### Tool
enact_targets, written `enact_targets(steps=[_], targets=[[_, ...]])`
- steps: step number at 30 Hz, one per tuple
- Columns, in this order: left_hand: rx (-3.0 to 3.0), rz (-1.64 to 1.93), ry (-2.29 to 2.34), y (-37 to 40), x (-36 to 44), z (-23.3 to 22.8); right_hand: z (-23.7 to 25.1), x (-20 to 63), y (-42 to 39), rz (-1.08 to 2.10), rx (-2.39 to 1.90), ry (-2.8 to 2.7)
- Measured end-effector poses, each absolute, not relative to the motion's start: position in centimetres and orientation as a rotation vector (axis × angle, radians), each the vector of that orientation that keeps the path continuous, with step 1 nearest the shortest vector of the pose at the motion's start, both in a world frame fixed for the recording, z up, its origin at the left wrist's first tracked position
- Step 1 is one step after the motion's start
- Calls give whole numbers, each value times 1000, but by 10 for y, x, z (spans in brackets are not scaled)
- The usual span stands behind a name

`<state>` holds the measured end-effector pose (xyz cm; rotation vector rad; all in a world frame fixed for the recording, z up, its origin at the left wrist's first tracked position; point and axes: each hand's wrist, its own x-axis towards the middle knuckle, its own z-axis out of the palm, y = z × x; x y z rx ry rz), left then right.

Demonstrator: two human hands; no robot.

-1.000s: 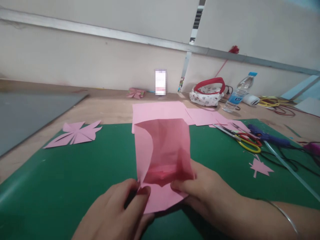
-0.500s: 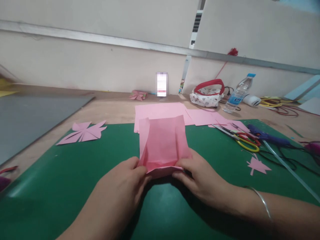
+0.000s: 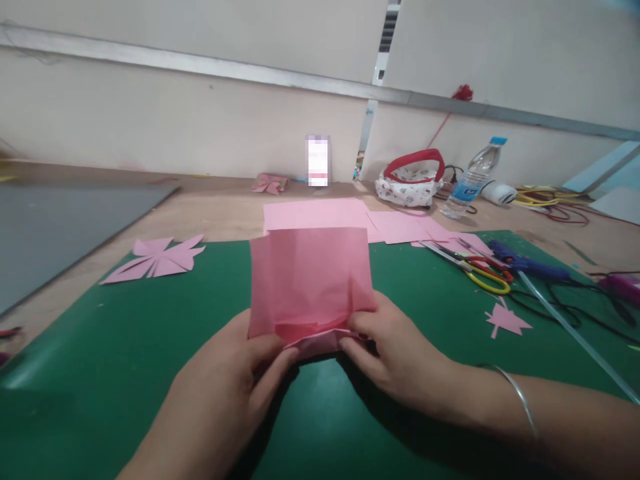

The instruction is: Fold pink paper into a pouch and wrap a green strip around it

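A folded sheet of pink paper (image 3: 315, 277) stands up between my hands, its lower edge turned up toward me. My left hand (image 3: 235, 367) pinches the bottom left corner between thumb and fingers. At the bottom right corner, my right hand (image 3: 395, 340) grips the fold, thumb on top and index finger beneath. The paper is held over a green mat (image 3: 320, 413). Behind it lie flat pink sheets (image 3: 315, 212), partly hidden by the folded piece. The other fingers of both hands are mostly out of sight.
Pink cut-out petals (image 3: 157, 259) lie on the left. On the right are scissors (image 3: 483, 273), a blue glue gun (image 3: 530, 261) with its cord, and a small pink scrap (image 3: 507, 319). A water bottle (image 3: 473, 180), a pouch (image 3: 410, 190) and a phone (image 3: 318, 161) stand at the back.
The paper's left side flap has opened outward, so the sheet looks wider. My left hand has shifted slightly left with it, while my right hand keeps its grip. The view has tilted slightly.
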<state>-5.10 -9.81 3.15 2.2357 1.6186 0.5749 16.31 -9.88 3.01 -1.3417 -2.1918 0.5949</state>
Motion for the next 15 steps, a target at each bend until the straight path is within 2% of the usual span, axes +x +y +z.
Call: enact_targets(steps=[3,6,15], targets=[[2268,422,1645,-104,-53,25,30,161,-101,644,-1381,-2139],[2205,435,1673,-111,-52,20,30,160,-103,669,-1280,-2158],[2290,337,1813,-117,-44,12,18,154,-103,472,-1390,-2207]])
